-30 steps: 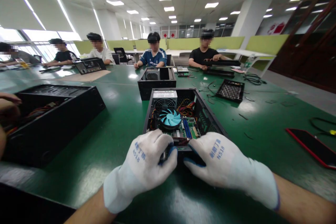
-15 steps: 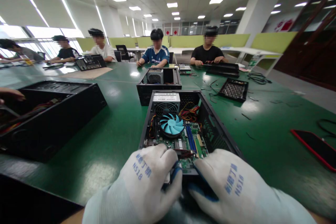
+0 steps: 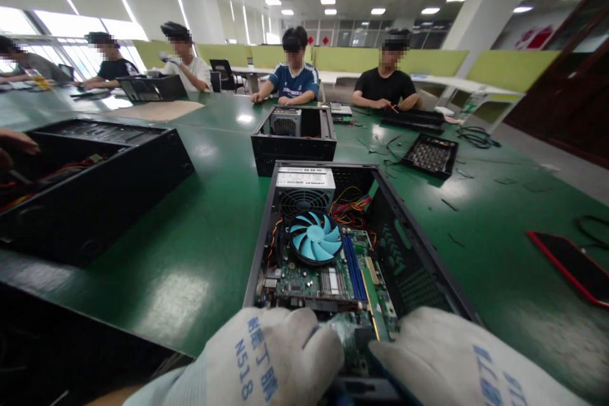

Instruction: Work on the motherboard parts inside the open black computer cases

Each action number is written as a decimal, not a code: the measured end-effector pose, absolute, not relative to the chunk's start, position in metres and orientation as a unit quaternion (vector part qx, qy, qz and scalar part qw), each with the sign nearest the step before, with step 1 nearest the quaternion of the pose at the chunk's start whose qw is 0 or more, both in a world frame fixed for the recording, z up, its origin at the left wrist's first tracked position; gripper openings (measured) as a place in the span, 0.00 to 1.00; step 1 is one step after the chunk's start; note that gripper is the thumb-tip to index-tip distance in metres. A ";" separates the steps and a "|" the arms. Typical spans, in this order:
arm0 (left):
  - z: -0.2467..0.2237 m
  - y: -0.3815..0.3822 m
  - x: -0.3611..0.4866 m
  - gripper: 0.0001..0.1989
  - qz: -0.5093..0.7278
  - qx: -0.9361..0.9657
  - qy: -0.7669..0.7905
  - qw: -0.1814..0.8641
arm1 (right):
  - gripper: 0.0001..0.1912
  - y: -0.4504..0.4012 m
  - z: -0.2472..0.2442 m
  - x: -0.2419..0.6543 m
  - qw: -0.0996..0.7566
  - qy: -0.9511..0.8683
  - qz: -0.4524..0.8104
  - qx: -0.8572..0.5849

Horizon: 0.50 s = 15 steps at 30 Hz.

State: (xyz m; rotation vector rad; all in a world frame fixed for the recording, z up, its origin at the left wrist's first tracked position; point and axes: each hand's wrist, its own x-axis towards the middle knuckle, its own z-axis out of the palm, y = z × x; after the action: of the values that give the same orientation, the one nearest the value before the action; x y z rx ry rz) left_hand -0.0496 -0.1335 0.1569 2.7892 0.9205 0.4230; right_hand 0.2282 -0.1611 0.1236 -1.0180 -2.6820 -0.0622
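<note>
An open black computer case (image 3: 419,247) lies in front of me. Inside it are a turquoise cooling fan (image 3: 316,238), a green motherboard (image 3: 304,276), a silver power supply (image 3: 305,190) and a green memory stick (image 3: 373,304) upright beside blue slots. My left hand (image 3: 280,355), in a white work glove, is closed with curled fingers over the near left part of the board. Opposite it, my gloved right hand (image 3: 442,355) is closed at the near right, its fingertips close to the lower end of the memory stick. Whatever the fingers of either hand grip is hidden behind them.
Another open case (image 3: 292,149) stands just beyond mine, and a large black case (image 3: 128,196) is at the left with a person's hand in it. To the right lie a black tray (image 3: 431,155), cables and a red-edged black panel (image 3: 566,266). Several people sit around the green table.
My view has tipped down and closer to the case. Both hands sit lower in the picture, uncovering more of the motherboard. A co-worker at the back left has raised a gloved hand.
</note>
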 end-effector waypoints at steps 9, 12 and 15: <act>0.152 -0.145 -0.057 0.10 0.248 0.904 0.336 0.089 | 0.18 -0.070 0.166 0.179 -0.054 -0.914 -0.082 -0.393; 0.149 -0.148 -0.059 0.13 0.267 0.895 0.350 0.074 | 0.14 -0.047 0.156 0.147 -0.131 -0.912 -0.090 -0.379; 0.149 -0.148 -0.058 0.12 0.251 0.899 0.351 0.071 | 0.06 -0.037 0.144 0.127 -0.141 -0.907 -0.123 -0.377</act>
State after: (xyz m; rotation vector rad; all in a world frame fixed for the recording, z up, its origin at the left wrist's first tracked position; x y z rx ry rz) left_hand -0.0576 -0.1485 0.1492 2.7044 1.0542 0.7540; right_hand 0.1270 -0.0366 0.1438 -1.3031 -3.1380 -0.4270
